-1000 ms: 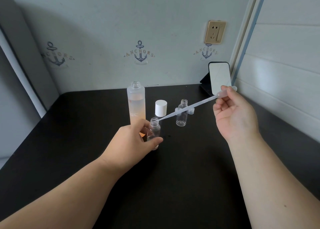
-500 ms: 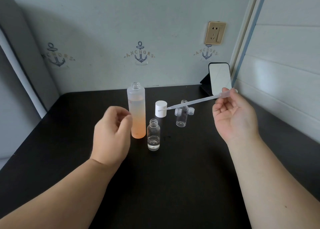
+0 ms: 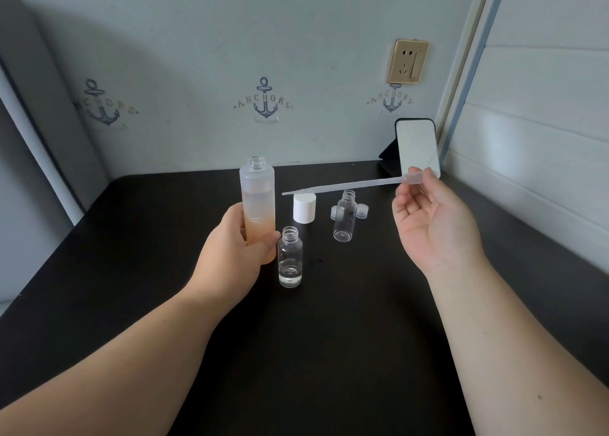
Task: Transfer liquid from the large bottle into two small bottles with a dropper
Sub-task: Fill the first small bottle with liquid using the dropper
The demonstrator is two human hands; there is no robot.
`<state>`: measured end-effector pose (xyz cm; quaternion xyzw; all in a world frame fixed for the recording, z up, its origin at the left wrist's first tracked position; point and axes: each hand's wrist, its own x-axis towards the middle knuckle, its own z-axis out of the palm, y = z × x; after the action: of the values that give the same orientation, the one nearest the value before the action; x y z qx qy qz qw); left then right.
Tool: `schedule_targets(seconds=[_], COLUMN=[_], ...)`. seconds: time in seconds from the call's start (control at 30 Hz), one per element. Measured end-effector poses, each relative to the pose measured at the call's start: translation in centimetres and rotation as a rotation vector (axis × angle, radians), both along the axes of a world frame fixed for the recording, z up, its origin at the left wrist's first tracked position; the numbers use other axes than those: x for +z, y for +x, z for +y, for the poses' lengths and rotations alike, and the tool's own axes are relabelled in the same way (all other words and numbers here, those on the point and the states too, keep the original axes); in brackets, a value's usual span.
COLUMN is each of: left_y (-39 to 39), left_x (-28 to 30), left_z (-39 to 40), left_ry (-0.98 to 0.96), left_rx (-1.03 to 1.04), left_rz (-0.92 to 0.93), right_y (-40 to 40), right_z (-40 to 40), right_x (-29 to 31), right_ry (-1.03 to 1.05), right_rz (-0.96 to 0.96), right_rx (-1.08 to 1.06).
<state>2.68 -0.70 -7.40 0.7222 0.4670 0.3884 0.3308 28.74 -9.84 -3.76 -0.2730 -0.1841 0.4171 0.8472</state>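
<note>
Your left hand [image 3: 235,247] is wrapped around the lower body of the large frosted bottle [image 3: 257,204], which stands upright left of centre on the black table [image 3: 131,270], its open neck pointing straight up and its long axis vertical. Your right hand [image 3: 428,224] pinches the bulb end of the plastic dropper [image 3: 346,186] between thumb and fingertips at the right of the frame. The dropper lies nearly level in the air, its long axis running left to right, with the narrow tip pointing left toward the bottle's shoulder and sitting just short of it, above the white cap [image 3: 304,208]. It looks light and soft, so keep the pinch gentle; any squeeze on the bulb will likely drive out air or liquid early. Tilt the tip downward before you seek the neck. The big bottle looks smooth and likely slippery; your low grip steadies it well. Just right of your left hand stands the near small bottle [image 3: 290,259], open, with a little clear liquid at the bottom. The far small bottle [image 3: 344,218] stands upright further back and looks empty, with two small clear caps [image 3: 362,210] beside it. Both are probably light and easy to tip, so steady each by its body.
</note>
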Motion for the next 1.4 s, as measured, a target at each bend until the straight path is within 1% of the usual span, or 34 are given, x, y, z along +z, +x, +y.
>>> schedule_targets(seconds=[0.1,0.3,0.73,0.97,1.1,1.4], left_y=[-0.3,-0.4,-0.7,-0.8,-0.9,-0.5], left_x=[0.1,0.8,0.3,0.3,0.0,-0.2], left_z=[-0.3,-1.0,-0.3,-0.1,-0.1,-0.2], left_ry=[0.008,0.075,0.140,0.244,0.269,0.390], left_rx=[-0.006,-0.025,0.043,0.064,0.076,0.056], left_rz=[-0.019,0.009,0.070,0.136,0.167,0.245], right_y=[0.1,0.1,0.8,0.8,0.6,-0.9], right_z=[0.0,-0.1,-0.3,-0.5,-0.6,-0.4], right_x=[0.0,0.1,0.2,0.4,0.5,0.4], right_ry=[0.030,0.063,0.040,0.017,-0.002,-0.017], right_rz=[-0.027,-0.061,-0.074,-0.190,-0.249,-0.403], right_rx=[0.007,-0.020,-0.110,-0.151,-0.162,-0.078])
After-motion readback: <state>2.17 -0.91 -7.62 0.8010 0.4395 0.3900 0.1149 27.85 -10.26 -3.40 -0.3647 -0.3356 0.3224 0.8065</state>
